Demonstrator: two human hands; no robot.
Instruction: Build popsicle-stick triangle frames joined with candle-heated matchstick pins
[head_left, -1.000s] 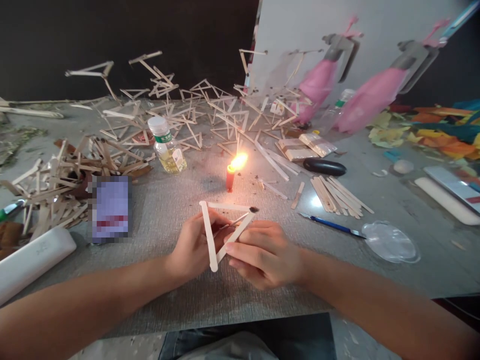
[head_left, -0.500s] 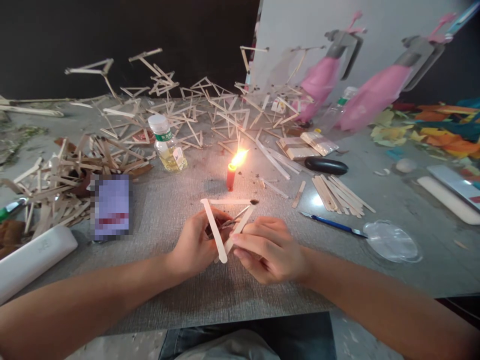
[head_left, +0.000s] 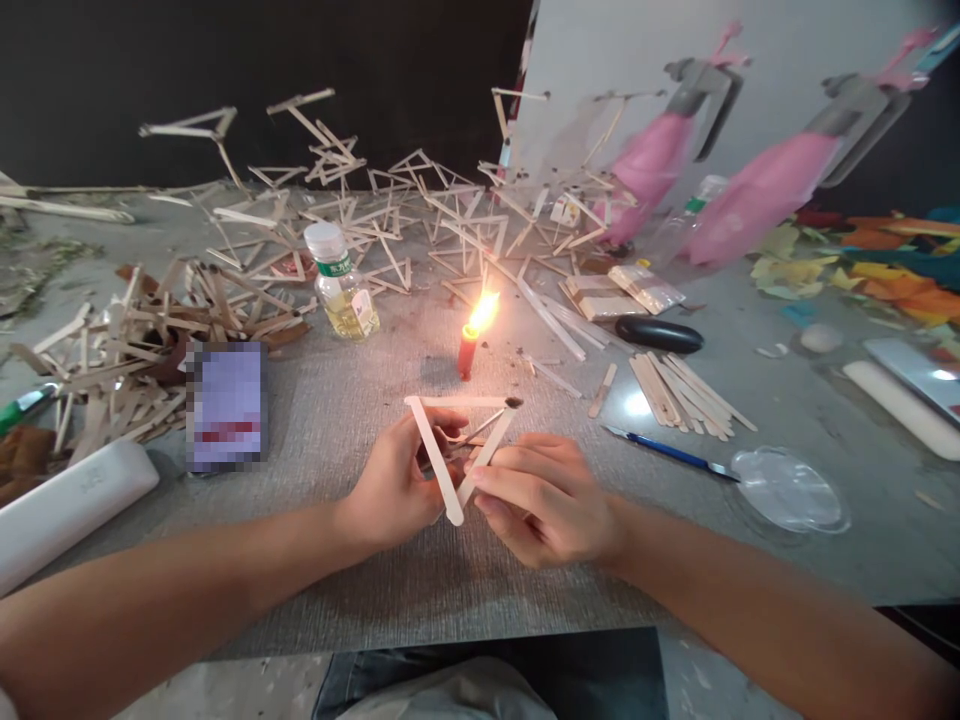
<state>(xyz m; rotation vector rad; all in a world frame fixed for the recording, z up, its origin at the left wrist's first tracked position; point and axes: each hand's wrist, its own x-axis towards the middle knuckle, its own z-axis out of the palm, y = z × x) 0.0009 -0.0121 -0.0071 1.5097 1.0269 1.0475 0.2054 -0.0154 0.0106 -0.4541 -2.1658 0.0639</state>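
A triangle of pale wooden craft sticks (head_left: 435, 445) is held up in front of me, with a dark, burnt-looking blob at its upper right corner. My right hand (head_left: 551, 500) pinches its right side low down, between thumb and fingers. Behind the triangle, my left hand (head_left: 394, 485) is curled round a thin pointed metal tool (head_left: 484, 428). Its tip slants up toward the dark corner; the grip is partly hidden, so its exact kind is unclear. Just beyond the triangle stands a lit red candle (head_left: 466, 358).
A tangle of joined sticks (head_left: 386, 235) spreads across the back. Left are a bottle of yellowish liquid (head_left: 341, 285), a stick pile (head_left: 150, 350) and a phone (head_left: 229, 405). Right lie loose sticks (head_left: 682, 390), a blue-handled craft knife (head_left: 667, 450), a clear lid (head_left: 787, 490) and pink spray bottles (head_left: 757, 195).
The whole view has shifted slightly, with things sitting a little further right. Both hands keep their holds on the triangle and the metal tool, almost unmoved.
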